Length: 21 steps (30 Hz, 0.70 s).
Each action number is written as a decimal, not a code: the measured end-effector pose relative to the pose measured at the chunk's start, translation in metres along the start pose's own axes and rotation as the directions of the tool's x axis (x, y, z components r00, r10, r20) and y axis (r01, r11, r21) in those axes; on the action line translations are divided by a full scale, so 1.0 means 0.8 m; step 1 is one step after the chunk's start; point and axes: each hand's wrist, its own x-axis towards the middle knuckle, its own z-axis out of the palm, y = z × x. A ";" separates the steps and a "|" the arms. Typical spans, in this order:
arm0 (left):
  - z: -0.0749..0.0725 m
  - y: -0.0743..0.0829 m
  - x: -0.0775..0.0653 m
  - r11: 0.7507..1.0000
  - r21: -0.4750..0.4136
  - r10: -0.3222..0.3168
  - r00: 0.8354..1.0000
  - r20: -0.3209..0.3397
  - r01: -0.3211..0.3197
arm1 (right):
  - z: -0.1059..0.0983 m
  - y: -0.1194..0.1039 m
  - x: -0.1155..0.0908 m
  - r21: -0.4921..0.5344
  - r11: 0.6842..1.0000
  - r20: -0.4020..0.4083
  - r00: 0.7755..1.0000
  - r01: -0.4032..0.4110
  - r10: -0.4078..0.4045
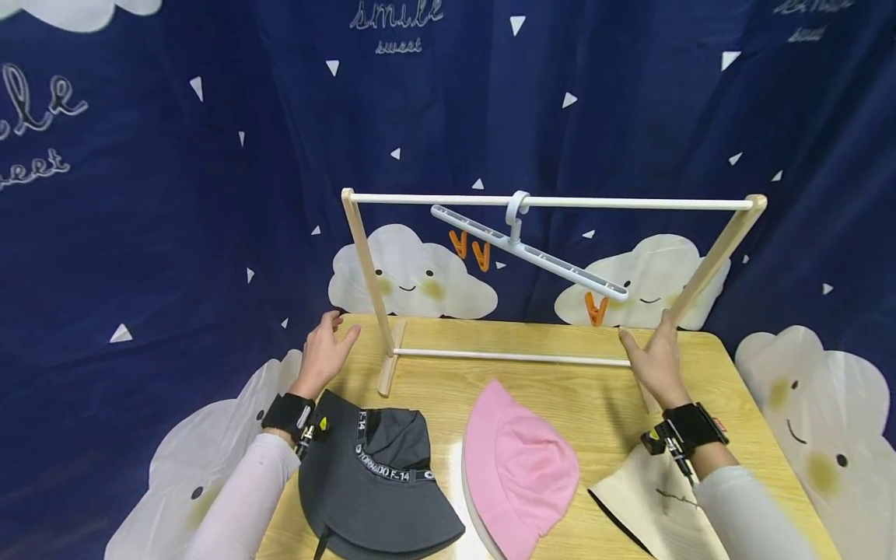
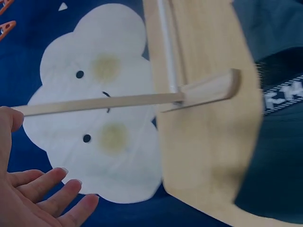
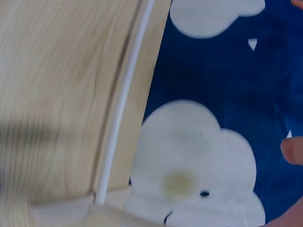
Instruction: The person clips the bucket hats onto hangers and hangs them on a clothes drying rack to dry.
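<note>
A wooden rack with a white top rod [image 1: 420,199] stands at the back of the table. From the rod hangs a pale grey hanger [image 1: 546,259], its bar tilted down to the right. Orange clips [image 1: 481,255] show just below that bar. My left hand [image 1: 327,350] is beside the left post [image 2: 94,104], fingers apart and holding nothing. Over the lower part of the right post [image 1: 714,260] is my right hand [image 1: 656,358], thumb spread from the fingers; whether it touches the wood cannot be told. Its thumb [image 3: 292,150] alone shows clearly in the right wrist view.
In front of the rack lie a dark grey bucket hat [image 1: 381,498], a pink bucket hat [image 1: 518,467] and a cream hat [image 1: 654,498], partly under my right forearm. A lower white rod [image 1: 511,356] joins the feet. A blue curtain [image 1: 210,257] hangs behind the table [image 1: 434,330].
</note>
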 end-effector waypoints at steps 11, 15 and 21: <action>0.022 -0.046 -0.056 0.996 0.012 -0.093 0.995 0.038 0.092 | 0.051 -0.038 -0.005 0.196 0.974 0.055 0.991 0.111 -0.124; 0.028 -0.067 -0.082 0.992 0.045 -0.122 0.991 0.053 0.119 | 0.051 -0.059 -0.008 0.346 0.930 0.052 0.988 0.121 -0.147; 0.033 -0.087 -0.122 0.985 0.101 -0.141 0.990 -0.018 0.142 | 0.047 -0.088 -0.018 0.478 0.864 -0.005 0.985 0.156 -0.175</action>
